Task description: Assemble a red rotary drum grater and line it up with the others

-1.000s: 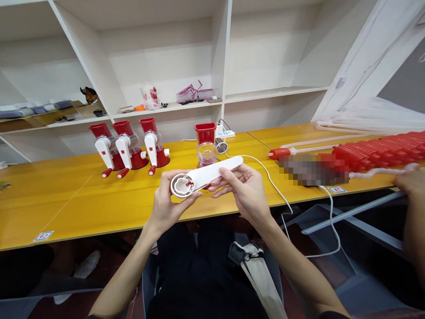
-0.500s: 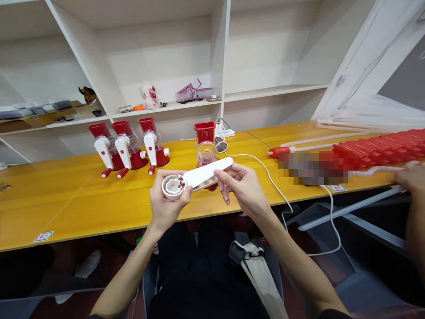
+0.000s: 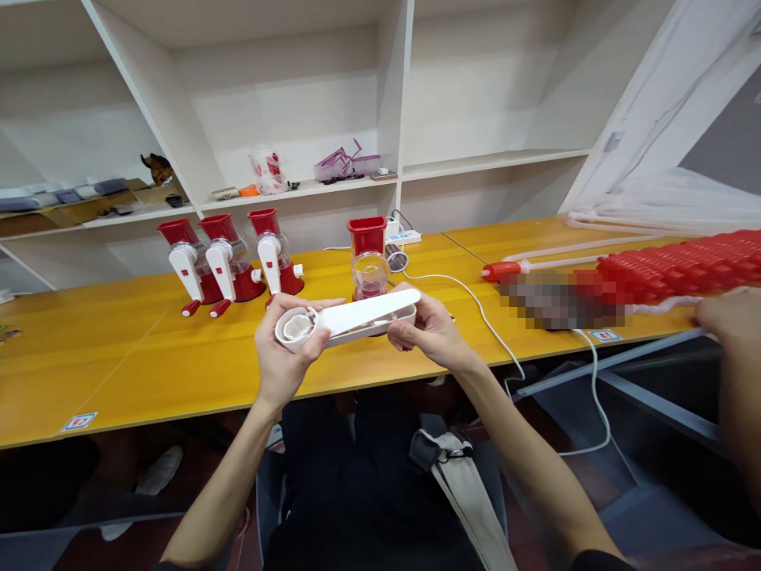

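Both of my hands hold a long white plastic crank handle (image 3: 357, 319) above the near edge of the yellow table (image 3: 143, 357). My left hand (image 3: 285, 357) is closed round its round hub end, which has a hollow socket. My right hand (image 3: 431, 329) grips the other, narrow end with its fingers curled. The handle lies almost level, left to right. Just behind it on the table stands a red and clear grinder body (image 3: 369, 258) with no handle on it.
Three red and white crank grinders (image 3: 229, 262) stand in a row at the back left. A white cable (image 3: 493, 325) runs off the table edge. Red ridged parts (image 3: 671, 270) lie at the right, where another person's hand (image 3: 728, 317) rests. Shelves (image 3: 297, 190) behind hold small items.
Both hands have lifted the white handle slightly and tilted it flatter, shifting it a little left; its socket end now faces more upward. My right hand has closed round the narrow end.
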The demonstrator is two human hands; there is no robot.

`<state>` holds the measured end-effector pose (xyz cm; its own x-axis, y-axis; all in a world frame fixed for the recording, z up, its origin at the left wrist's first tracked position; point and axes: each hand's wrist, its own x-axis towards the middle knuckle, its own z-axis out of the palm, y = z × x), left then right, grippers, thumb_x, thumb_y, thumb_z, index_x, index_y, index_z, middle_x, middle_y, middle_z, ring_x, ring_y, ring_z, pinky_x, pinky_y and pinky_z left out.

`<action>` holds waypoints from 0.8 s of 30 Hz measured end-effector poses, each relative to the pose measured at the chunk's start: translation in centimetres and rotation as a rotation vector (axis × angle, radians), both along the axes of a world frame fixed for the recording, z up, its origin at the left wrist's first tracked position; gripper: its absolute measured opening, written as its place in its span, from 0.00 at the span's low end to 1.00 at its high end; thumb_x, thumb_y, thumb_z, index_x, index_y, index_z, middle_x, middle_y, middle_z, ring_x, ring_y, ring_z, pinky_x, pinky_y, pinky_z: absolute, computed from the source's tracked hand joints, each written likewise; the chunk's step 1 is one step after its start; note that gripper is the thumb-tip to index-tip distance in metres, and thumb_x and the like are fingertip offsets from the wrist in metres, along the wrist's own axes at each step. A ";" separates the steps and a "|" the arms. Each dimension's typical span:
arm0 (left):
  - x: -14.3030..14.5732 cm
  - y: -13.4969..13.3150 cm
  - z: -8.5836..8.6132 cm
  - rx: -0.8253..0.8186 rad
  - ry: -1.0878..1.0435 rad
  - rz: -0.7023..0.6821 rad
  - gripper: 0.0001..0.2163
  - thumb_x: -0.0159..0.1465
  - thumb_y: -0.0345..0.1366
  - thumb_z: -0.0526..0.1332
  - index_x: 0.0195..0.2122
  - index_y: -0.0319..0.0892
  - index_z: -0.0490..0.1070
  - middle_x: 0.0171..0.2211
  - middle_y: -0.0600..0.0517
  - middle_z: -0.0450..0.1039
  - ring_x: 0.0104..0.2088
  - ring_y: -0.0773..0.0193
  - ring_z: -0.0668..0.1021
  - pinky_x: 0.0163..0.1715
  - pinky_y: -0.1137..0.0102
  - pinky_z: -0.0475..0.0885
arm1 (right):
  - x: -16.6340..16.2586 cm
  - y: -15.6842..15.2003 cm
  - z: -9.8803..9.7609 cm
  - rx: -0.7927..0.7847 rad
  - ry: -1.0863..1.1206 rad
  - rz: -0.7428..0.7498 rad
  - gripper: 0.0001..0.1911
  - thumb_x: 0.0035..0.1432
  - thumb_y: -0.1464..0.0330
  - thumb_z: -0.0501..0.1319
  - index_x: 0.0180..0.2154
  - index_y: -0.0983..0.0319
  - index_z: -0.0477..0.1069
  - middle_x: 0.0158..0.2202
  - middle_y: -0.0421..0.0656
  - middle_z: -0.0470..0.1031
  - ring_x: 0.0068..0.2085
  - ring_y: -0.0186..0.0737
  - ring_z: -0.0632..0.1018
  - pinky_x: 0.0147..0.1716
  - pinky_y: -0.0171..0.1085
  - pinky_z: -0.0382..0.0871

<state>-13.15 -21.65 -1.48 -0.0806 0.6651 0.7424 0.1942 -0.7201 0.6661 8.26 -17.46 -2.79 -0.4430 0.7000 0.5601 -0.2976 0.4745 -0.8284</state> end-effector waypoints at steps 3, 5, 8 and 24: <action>-0.4 -0.2 0.4 -0.026 0.043 -0.023 0.18 0.55 0.49 0.70 0.36 0.44 0.67 0.35 0.47 0.82 0.44 0.52 0.84 0.42 0.61 0.79 | 0.1 -0.5 0.5 0.032 0.024 -0.049 0.17 0.56 0.57 0.69 0.39 0.59 0.67 0.25 0.32 0.61 0.21 0.26 0.61 0.18 0.29 0.56; -0.7 -0.3 0.7 -0.010 0.061 -0.022 0.17 0.55 0.48 0.71 0.36 0.43 0.68 0.36 0.46 0.82 0.44 0.52 0.84 0.42 0.62 0.78 | 0.3 -0.7 0.9 0.056 0.002 -0.093 0.17 0.56 0.58 0.70 0.41 0.59 0.69 0.26 0.34 0.62 0.22 0.27 0.62 0.19 0.29 0.57; -1.1 -0.3 1.0 0.015 0.076 -0.012 0.16 0.55 0.47 0.71 0.36 0.42 0.71 0.38 0.45 0.83 0.43 0.54 0.84 0.42 0.63 0.78 | 0.5 -0.9 1.1 0.056 -0.024 -0.141 0.20 0.55 0.58 0.70 0.46 0.58 0.69 0.28 0.35 0.66 0.24 0.28 0.64 0.22 0.29 0.61; -2.4 0.2 1.3 0.110 0.190 0.021 0.11 0.57 0.41 0.71 0.38 0.43 0.76 0.36 0.49 0.80 0.41 0.58 0.82 0.36 0.68 0.78 | 0.4 -0.8 0.6 0.190 -0.083 -0.258 0.14 0.59 0.58 0.67 0.46 0.56 0.77 0.42 0.42 0.77 0.32 0.34 0.73 0.27 0.31 0.65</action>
<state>-15.56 -21.50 -0.21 0.0548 0.5788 0.8137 0.3241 -0.7811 0.5337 8.65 -18.26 -2.17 -0.3146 0.6818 0.6604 -0.0824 0.6735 -0.7346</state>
